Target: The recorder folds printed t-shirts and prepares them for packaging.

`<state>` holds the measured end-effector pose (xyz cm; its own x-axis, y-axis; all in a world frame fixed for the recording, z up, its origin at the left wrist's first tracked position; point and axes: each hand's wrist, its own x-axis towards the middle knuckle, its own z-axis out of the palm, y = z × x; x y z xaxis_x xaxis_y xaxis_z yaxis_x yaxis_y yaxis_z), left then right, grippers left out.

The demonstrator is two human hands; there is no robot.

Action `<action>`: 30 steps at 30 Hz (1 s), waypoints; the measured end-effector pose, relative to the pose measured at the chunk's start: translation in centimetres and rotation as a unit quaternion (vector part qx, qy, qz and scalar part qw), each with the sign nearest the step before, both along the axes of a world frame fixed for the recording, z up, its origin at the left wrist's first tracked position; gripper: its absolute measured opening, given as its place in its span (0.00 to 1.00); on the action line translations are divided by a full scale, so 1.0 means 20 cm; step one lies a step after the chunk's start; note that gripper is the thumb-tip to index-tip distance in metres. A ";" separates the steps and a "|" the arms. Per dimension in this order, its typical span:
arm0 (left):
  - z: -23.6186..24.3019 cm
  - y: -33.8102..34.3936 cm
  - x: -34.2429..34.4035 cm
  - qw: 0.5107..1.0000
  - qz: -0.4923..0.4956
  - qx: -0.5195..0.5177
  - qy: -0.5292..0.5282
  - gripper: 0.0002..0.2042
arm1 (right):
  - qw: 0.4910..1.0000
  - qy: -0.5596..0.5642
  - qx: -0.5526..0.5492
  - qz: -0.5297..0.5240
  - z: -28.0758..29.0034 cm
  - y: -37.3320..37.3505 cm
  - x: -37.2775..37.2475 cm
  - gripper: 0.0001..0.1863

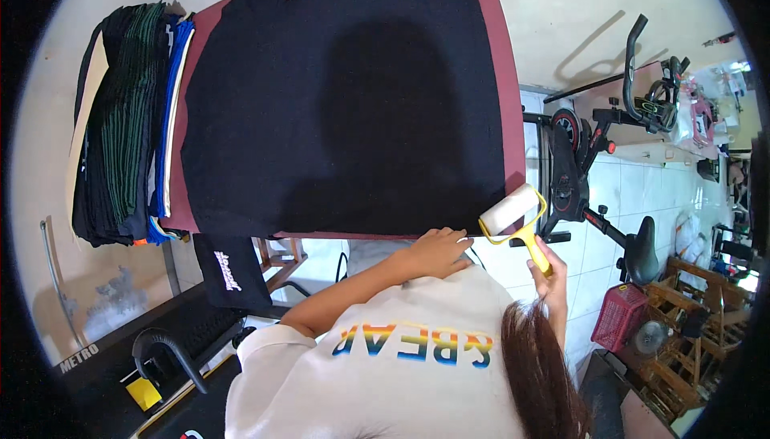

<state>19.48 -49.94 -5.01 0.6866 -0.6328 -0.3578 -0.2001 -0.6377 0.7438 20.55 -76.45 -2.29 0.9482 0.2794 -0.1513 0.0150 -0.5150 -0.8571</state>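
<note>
A black T-shirt (265,94) lies spread out on a maroon padded board (511,118). One sleeve sticks out at the far left and the other hangs over the near left edge, with a small white print. My left hand (437,253) is at the near edge of the shirt, fingers apart and pointing right, with nothing visible in it. At the near right corner, my right hand (550,277) is closed round the yellow handle of a lint roller (510,210). Its white roll is tilted over the corner of the board, beside the shirt's edge.
A stack of folded dark, green and blue clothes (128,118) stands at the left of the board. An exercise bike (573,170) is to the right, near a red plastic basket (619,315) and wooden frames (682,343). A treadmill (168,319) is at lower left.
</note>
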 end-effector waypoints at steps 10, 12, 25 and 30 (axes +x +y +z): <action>-0.04 0.15 -0.22 0.990 0.136 -0.028 0.017 0.25 | 0.910 0.062 0.100 0.397 -0.13 0.94 0.61 0.26; -0.02 0.17 -0.27 0.981 0.188 -0.040 0.011 0.25 | 0.871 0.003 0.103 0.480 -0.17 1.32 0.66 0.26; -0.01 0.18 -0.27 0.970 0.242 -0.009 -0.012 0.26 | 0.870 0.046 0.136 0.472 -0.25 1.43 0.63 0.28; -0.01 0.23 -0.24 0.986 0.167 -0.003 -0.016 0.27 | 0.911 0.261 -0.021 0.318 0.08 0.39 0.83 0.30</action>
